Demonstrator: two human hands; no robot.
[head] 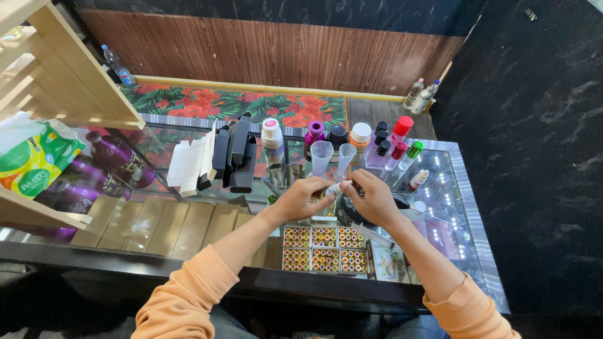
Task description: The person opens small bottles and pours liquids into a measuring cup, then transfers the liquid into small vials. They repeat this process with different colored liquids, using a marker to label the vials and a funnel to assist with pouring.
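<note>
Both arms are reaching forward from the near edge of the surface, in peach-orange sleeves, forearms bare and angling inward. The left hand (301, 198) and right hand (375, 199) are meeting close together, knuckles up, fingers (325, 187) curling inward and pinching at a small item between their tips.

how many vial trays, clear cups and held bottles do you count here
vial trays: 6
clear cups: 2
held bottle: 1
total: 9
</note>
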